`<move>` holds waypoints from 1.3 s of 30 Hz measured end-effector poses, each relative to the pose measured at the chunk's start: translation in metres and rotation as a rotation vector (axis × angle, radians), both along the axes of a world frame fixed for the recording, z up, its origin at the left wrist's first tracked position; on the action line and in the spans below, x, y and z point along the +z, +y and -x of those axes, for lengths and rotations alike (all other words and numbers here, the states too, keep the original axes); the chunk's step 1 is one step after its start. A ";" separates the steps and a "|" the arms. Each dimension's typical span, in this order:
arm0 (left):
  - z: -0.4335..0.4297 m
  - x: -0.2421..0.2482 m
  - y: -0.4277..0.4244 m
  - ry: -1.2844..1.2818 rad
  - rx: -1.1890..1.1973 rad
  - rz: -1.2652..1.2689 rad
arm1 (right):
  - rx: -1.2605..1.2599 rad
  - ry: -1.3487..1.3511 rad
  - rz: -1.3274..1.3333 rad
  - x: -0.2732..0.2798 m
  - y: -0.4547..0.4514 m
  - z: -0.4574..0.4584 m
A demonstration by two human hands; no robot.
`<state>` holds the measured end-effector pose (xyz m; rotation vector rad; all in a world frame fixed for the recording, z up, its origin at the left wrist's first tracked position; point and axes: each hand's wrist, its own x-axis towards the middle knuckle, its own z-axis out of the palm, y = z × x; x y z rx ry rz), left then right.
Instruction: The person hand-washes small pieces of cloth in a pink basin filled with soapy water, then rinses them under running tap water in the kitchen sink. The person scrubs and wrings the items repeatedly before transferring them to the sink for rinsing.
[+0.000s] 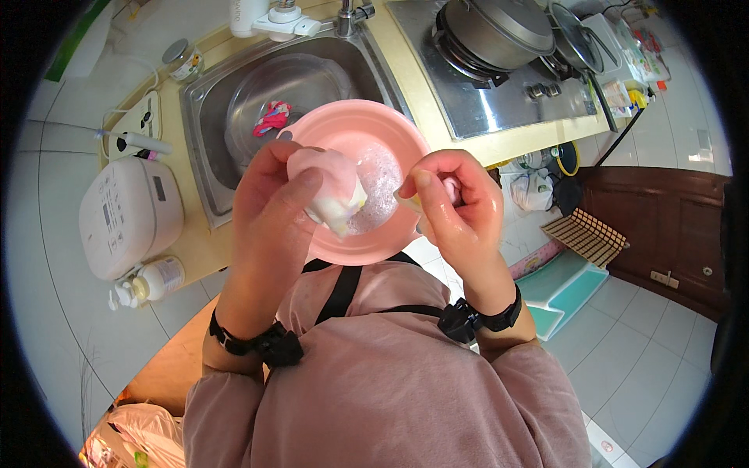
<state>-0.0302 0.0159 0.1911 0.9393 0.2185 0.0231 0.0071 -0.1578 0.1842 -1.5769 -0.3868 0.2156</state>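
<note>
A pink plastic basin with soapy water sits at the sink's near right edge, against the counter. Over its left side, my left hand pinches a wet white and pale pink cloth between thumb and fingers. My right hand is at the basin's right side, fingers curled around a small pink and whitish piece of wet fabric. Whether the two pieces are one item cannot be told. A bright pink patterned cloth lies in a clear round basin inside the sink.
The steel sink has a faucet at its back. Right of it, a gas stove bears a lidded pot. A white rice cooker, pump bottles and a glass jar stand on the left.
</note>
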 end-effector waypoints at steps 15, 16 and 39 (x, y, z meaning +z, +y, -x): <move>-0.005 -0.001 0.006 0.091 -0.109 0.398 | 0.076 0.279 0.009 -0.020 0.008 -0.005; -0.005 -0.001 0.006 0.089 -0.106 0.413 | 0.056 0.275 0.032 -0.019 0.007 -0.004; 0.012 0.025 0.049 -0.145 -0.006 0.502 | 0.561 -0.308 1.435 -0.155 0.062 -0.028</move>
